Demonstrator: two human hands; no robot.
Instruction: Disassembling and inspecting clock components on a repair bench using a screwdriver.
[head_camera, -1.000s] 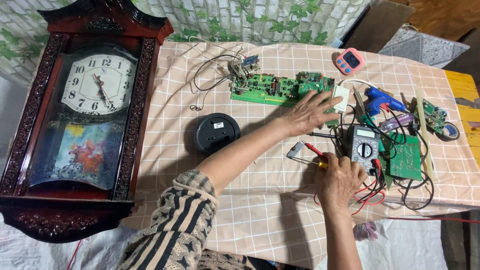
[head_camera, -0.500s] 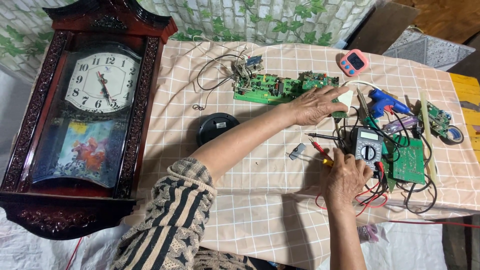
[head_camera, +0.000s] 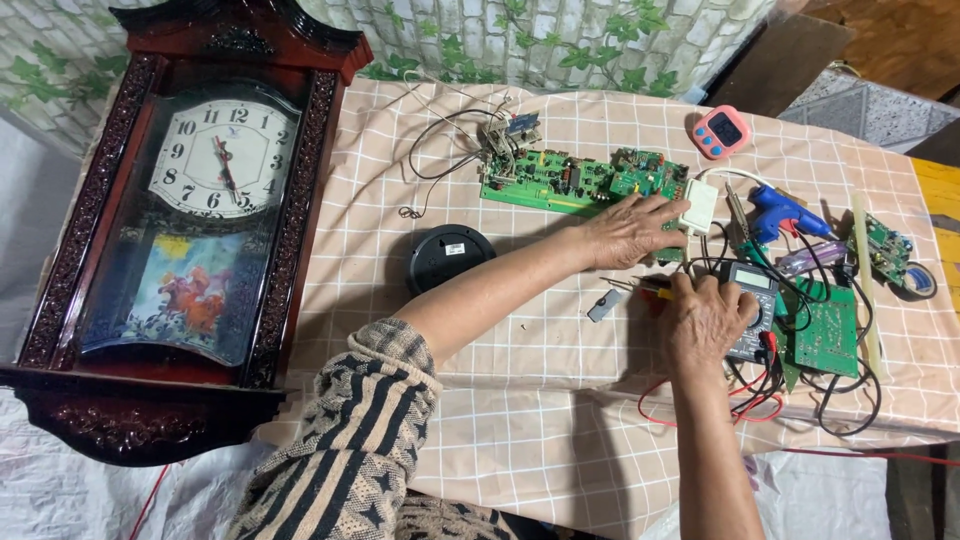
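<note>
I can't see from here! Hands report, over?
Left hand flat on green circuit board. Right hand on meter, pinching a probe. Wires tangled beside it.

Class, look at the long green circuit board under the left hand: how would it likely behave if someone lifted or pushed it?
The green circuit board looks flat and thin, so probably stiff and light. Its attached wires would likely drag. Upright components suggest fragility.

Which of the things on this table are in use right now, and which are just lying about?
In use:
- left hand resting on the long green circuit board
- right hand on the multimeter, with its red and black leads

Lying about:
- wall clock
- round black disc
- pink timer
- blue glue gun
- smaller green board
</note>
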